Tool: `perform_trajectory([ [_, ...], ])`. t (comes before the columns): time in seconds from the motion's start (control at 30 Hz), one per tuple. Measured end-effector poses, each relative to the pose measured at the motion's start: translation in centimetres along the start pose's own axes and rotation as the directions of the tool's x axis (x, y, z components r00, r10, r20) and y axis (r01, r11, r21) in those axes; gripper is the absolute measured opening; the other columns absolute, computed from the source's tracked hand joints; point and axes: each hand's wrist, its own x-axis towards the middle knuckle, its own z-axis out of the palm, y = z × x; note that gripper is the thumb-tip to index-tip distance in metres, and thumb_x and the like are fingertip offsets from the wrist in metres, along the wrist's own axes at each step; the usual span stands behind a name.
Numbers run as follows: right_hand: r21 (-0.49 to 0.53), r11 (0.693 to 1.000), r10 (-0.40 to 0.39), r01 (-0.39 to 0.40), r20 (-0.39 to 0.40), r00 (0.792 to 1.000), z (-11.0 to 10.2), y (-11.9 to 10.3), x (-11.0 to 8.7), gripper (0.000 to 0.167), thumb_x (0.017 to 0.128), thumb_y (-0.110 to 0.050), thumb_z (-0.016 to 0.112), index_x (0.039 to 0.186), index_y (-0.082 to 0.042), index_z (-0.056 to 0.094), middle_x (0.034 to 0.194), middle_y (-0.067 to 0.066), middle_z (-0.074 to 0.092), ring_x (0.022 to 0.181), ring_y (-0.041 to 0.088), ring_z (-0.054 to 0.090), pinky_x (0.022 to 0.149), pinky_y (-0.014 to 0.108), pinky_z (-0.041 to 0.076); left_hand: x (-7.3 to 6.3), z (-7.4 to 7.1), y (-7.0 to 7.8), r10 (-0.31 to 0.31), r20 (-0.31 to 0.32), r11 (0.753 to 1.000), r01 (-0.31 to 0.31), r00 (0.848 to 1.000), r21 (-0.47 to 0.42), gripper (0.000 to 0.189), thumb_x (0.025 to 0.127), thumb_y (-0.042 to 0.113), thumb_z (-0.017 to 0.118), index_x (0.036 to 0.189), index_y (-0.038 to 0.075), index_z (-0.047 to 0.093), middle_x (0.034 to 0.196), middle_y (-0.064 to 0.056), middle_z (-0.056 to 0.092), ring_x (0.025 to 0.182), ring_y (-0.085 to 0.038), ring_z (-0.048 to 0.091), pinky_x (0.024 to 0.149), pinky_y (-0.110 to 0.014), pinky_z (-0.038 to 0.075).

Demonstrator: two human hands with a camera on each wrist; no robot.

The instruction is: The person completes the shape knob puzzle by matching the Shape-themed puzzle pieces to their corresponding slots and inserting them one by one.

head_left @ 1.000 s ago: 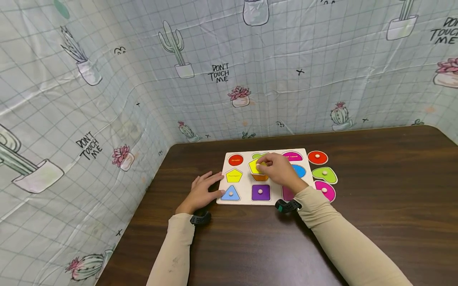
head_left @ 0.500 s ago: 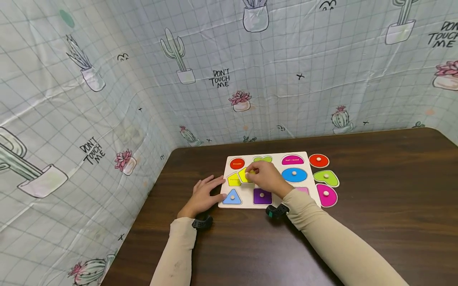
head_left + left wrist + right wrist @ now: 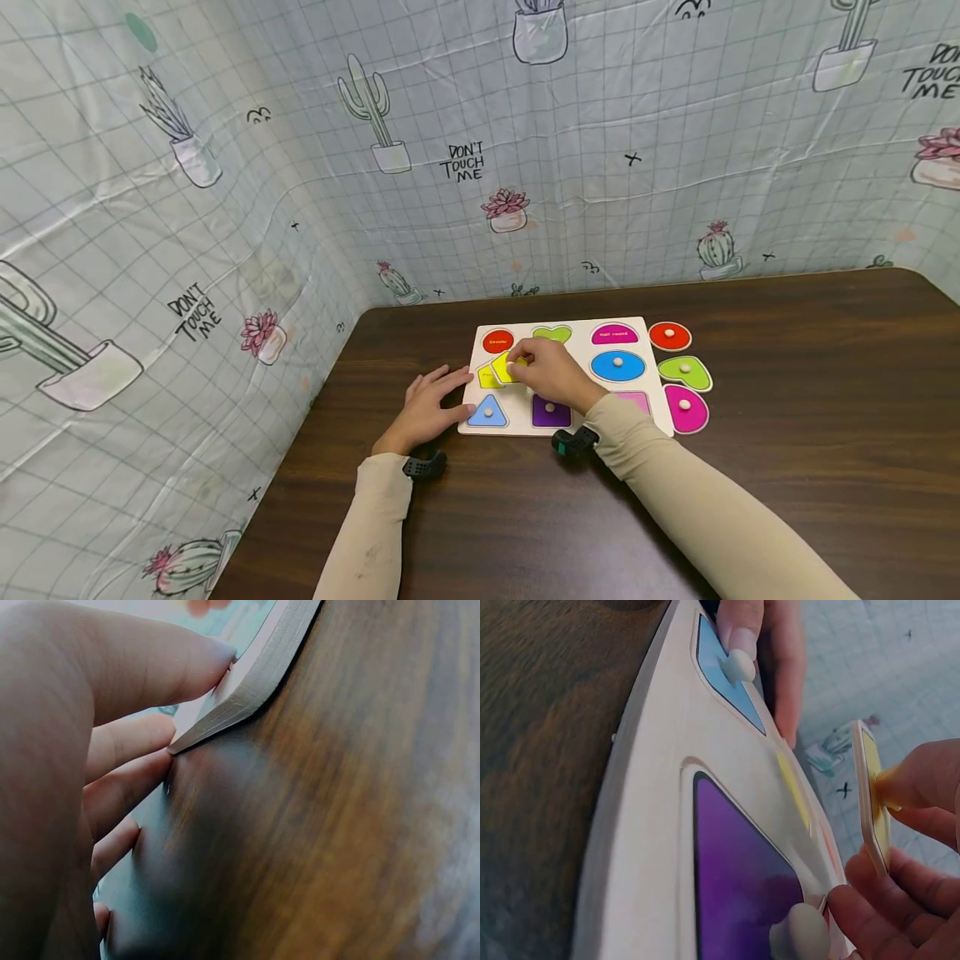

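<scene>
A wooden peg puzzle board lies on the table. My right hand pinches a yellow pentagon puzzle piece by its knob, just above the board and overlapping the yellow pentagon recess in the head view. Tilted on edge in the right wrist view, the pentagon piece is clear of the board. My left hand rests at the board's left edge, fingers spread, its thumb on the corner beside the blue triangle piece. The purple square piece sits below my right hand.
A blue oval piece sits in the board. Right of the board lie a red round piece, a green heart piece and a magenta half-round piece. A patterned curtain hangs behind the table.
My right hand has carried the yellow pentagon piece left, from over the orange area mid-board to the pentagon recess. My left hand has stayed at the board's edge.
</scene>
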Motion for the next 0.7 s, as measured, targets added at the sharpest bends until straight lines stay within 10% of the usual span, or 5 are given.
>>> perform_trajectory([
  [0.23, -0.067, 0.995, -0.076, 0.077, 0.015, 0.997, 0.8, 0.3, 0.7, 0.009, 0.091, -0.018, 0.069, 0.095, -0.012, 0.074, 0.086, 0.000, 0.062, 0.079, 0.018, 0.053, 0.070, 0.032, 0.047, 0.0, 0.2, -0.2, 0.005, -0.002, 1.000, -0.005, 1.000, 0.005, 0.057, 0.092, 0.036, 0.066, 0.146, 0.019, 0.056, 0.155, 0.004, 0.044, 0.149, -0.029, 0.024, 0.118, -0.060, 0.004],
  [0.7, -0.141, 0.990, 0.019, -0.018, 0.004, 1.000, 1.2, -1.4, 1.8, 0.014, 0.090, -0.019, 0.068, 0.096, -0.007, 0.074, 0.081, 0.002, 0.062, 0.075, 0.020, 0.054, 0.068, 0.031, 0.046, 0.4, 0.2, -0.2, 0.014, -0.004, 1.000, -0.014, 1.000, -0.003, 0.058, 0.092, 0.037, 0.066, 0.146, 0.020, 0.055, 0.155, 0.005, 0.044, 0.149, -0.028, 0.024, 0.118, -0.059, 0.003],
])
